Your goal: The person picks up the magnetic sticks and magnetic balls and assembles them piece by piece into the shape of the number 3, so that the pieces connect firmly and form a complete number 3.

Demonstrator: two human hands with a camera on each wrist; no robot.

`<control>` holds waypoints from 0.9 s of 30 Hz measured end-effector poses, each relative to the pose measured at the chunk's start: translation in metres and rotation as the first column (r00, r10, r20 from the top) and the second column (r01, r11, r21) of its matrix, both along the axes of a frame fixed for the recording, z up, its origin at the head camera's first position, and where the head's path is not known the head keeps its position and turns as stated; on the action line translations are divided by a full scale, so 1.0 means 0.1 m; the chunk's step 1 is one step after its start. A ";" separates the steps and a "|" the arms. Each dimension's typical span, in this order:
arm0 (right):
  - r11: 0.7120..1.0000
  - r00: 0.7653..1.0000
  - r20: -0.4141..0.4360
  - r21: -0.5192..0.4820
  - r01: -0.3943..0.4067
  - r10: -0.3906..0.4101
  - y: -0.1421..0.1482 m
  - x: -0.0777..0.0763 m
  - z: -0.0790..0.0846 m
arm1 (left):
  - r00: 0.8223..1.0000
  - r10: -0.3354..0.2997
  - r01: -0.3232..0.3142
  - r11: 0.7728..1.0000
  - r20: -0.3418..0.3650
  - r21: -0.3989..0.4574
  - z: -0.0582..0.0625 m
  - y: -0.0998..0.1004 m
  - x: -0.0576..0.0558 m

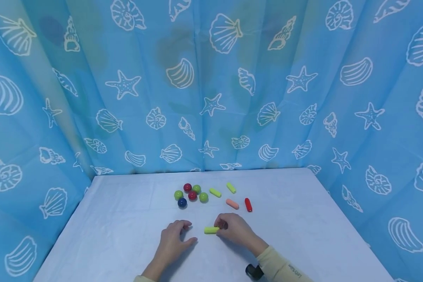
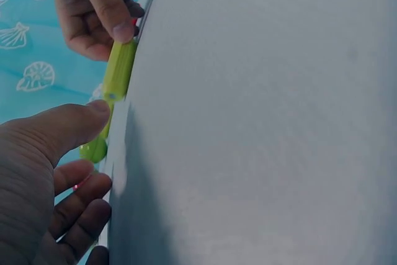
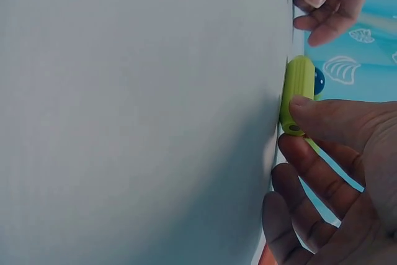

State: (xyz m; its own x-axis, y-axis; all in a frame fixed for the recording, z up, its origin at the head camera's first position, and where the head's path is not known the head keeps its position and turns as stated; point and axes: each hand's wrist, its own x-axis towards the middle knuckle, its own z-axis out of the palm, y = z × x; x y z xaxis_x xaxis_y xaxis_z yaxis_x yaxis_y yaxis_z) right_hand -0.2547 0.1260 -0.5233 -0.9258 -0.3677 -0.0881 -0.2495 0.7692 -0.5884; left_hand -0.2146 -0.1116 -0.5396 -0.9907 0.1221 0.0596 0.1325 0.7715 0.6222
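Observation:
A yellow-green ridged cylinder (image 1: 210, 230) with a small hole in its end lies crosswise near the front middle of the white table. My right hand (image 1: 235, 229) pinches its right end; in the right wrist view the thumb presses on the cylinder (image 3: 298, 85) and the index finger is just by its end. To the left, my left hand (image 1: 173, 239) is held apart from it, thumb and fingers spread with nothing between them. Its thumb (image 2: 77, 125) points toward the cylinder (image 2: 119, 69) in the left wrist view.
Behind the hands, several glossy balls are grouped, among them a blue ball (image 1: 182, 202), a red ball (image 1: 192, 195) and a green ball (image 1: 203, 197). Right of them lie two more yellow-green cylinders (image 1: 215, 192), an orange one (image 1: 232, 203) and a red one (image 1: 248, 205). A blue shell-print curtain (image 1: 197, 98) surrounds the table.

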 end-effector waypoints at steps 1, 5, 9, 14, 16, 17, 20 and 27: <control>1.000 1.000 0.002 -0.002 0.000 0.000 -0.02 0.00 0.00 | 1.000 -0.004 0.004 1.000 -0.008 0.001 0.00 0.00 0.00; 1.000 1.000 0.001 -0.005 -0.001 0.001 -0.07 0.03 0.01 | 0.999 -0.022 0.022 1.000 -0.034 0.000 0.00 0.01 0.01; 1.000 1.000 -0.001 -0.011 -0.019 0.019 -0.11 0.05 0.02 | 0.999 -0.033 0.033 0.999 -0.031 0.002 -0.02 0.01 0.01; 0.999 0.999 0.003 -0.028 -0.039 0.039 -0.15 0.07 0.03 | 0.999 -0.049 0.049 0.999 -0.020 0.018 -0.04 0.02 0.00; 0.999 0.999 -0.001 -0.028 -0.046 0.046 -0.17 0.07 0.03 | 0.998 -0.056 0.057 0.998 -0.023 0.024 -0.05 0.03 0.00; 0.998 0.999 -0.002 -0.029 -0.050 0.050 -0.18 0.08 0.03 | 0.998 -0.059 0.060 0.998 -0.025 0.026 -0.05 0.04 0.01; 0.998 0.998 0.000 -0.031 -0.059 0.059 -0.20 0.08 0.02 | 0.997 -0.072 0.073 0.997 -0.037 0.028 -0.05 0.05 0.02; 0.998 0.998 0.023 -0.028 -0.056 0.057 -0.24 0.08 0.01 | 0.996 -0.072 0.074 0.997 -0.051 0.032 -0.04 0.05 0.05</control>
